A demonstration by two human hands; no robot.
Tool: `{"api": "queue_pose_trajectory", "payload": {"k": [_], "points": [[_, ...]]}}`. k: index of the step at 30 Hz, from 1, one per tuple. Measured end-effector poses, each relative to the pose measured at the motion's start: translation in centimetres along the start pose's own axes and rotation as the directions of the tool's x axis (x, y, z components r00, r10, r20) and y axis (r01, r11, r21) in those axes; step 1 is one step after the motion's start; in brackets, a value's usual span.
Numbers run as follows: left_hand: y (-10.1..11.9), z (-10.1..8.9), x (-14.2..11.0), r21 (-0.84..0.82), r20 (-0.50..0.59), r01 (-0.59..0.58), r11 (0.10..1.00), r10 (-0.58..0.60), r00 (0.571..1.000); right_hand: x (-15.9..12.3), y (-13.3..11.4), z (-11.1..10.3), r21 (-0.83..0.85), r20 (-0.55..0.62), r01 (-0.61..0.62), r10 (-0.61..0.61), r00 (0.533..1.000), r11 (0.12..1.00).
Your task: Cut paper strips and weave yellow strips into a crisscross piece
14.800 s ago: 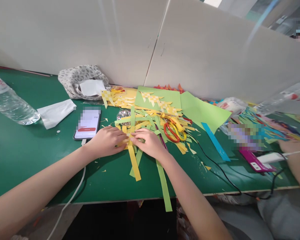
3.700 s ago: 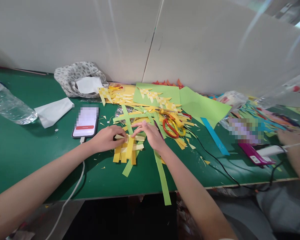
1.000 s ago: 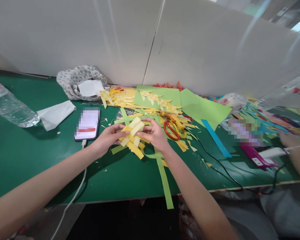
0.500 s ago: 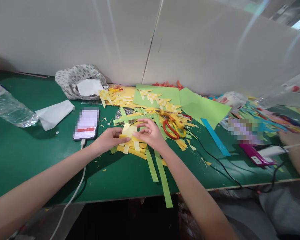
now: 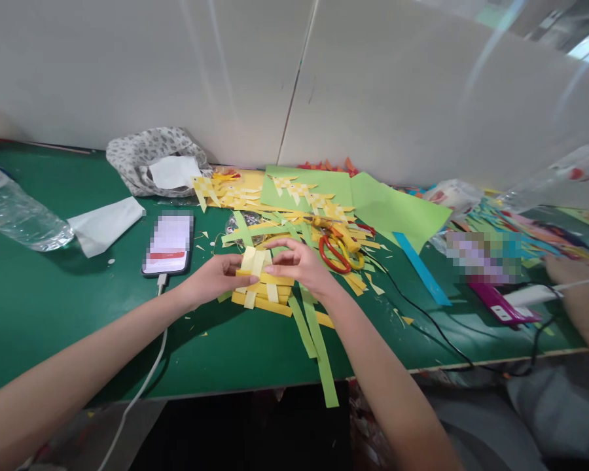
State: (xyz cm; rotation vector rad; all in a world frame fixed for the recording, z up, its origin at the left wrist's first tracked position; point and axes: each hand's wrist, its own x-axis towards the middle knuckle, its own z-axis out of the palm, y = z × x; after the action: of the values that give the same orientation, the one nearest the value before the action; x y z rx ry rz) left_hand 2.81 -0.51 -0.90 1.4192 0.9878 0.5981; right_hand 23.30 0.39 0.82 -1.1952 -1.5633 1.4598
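Between my hands is a woven piece of yellow paper strips (image 5: 262, 288), pale strips crossing darker ones. My left hand (image 5: 219, 277) pinches its left edge, thumb on top. On the right edge, my right hand (image 5: 297, 265) grips it with the thumb in front and the fingers curled behind. Pale strip ends stand up at the top between the hands. Long light green paper strips (image 5: 322, 353) hang out below my right hand toward the table's front edge. Scissors with red and yellow handles (image 5: 341, 254) lie just right of my right hand.
A phone (image 5: 168, 243) on a white cable lies left, beside folded white paper (image 5: 107, 226) and a plastic bottle (image 5: 22, 210). Behind are woven yellow paper fish (image 5: 310, 193) and green sheets (image 5: 397, 208). A purple power bank (image 5: 500, 302), black cable and another person's hand (image 5: 569, 278) are at right.
A pale strip at the top of the woven piece now stands upright between my hands, where it was folded broader before. Both hands keep their hold, the right shifted slightly.
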Motion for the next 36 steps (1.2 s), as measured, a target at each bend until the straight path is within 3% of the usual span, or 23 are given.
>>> {"api": "queue_pose_trajectory", "payload": {"k": [9,12,14,19,24,29,36], "points": [[0.7,1.0,-0.3,-0.078,-0.107,0.067,0.995,-0.075,0.991,0.5,0.8,1.6,0.021,-0.176,0.1,-0.094,0.98,0.995],[0.6,1.1,-0.2,-0.182,-0.159,0.085,0.98,-0.115,0.981,0.6,0.7,1.9,0.041,-0.225,0.115,-0.102,0.969,0.993],[0.4,0.9,0.0,-0.304,-0.212,0.066,0.95,-0.135,0.968,0.7,0.6,1.8,0.08,-0.298,0.142,-0.112,0.948,0.987],[0.3,-0.2,0.3,-0.569,-0.333,-0.038,0.821,-0.189,0.924,0.7,0.6,1.2,0.154,-0.524,0.244,-0.13,0.842,0.957],[0.4,-0.5,0.5,-0.685,-0.35,-0.132,0.716,-0.165,0.922,-0.1,0.6,2.3,-0.046,-0.378,0.256,-0.254,0.89,0.965],[0.5,-0.3,0.6,-0.735,-0.326,-0.143,0.663,-0.159,0.932,-0.5,0.6,3.6,-0.224,-0.328,0.35,-0.409,0.852,0.91],[0.5,0.2,0.6,-0.755,-0.315,-0.117,0.646,-0.201,0.927,-0.5,0.8,3.9,-0.25,-0.29,0.376,-0.44,0.85,0.892]]}}
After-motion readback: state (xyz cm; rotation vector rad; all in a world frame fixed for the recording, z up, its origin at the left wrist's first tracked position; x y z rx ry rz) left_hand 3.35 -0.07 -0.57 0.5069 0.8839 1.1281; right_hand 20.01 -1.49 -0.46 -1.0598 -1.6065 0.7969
